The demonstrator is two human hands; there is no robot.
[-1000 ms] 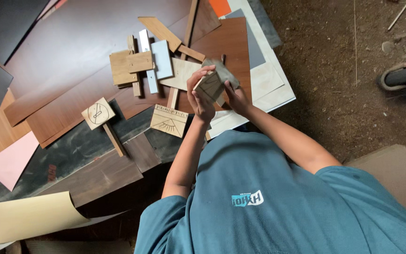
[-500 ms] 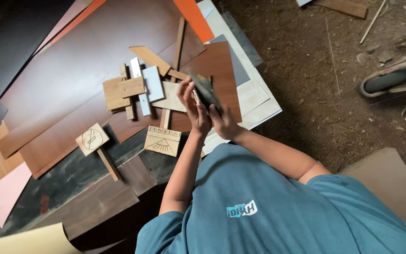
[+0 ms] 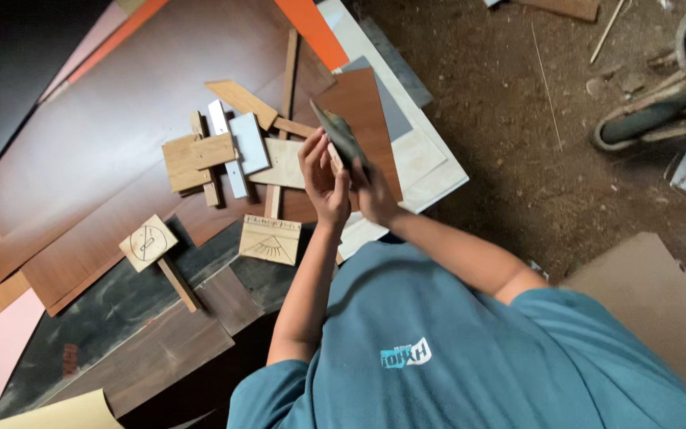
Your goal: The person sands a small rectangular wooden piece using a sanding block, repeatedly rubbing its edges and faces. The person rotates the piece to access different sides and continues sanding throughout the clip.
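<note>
Two hands grip one dark flat piece.

Matt wood-grain laminate sheets carry pale raw wooden offcuts, beside rough, gritty dirt floor
</note>
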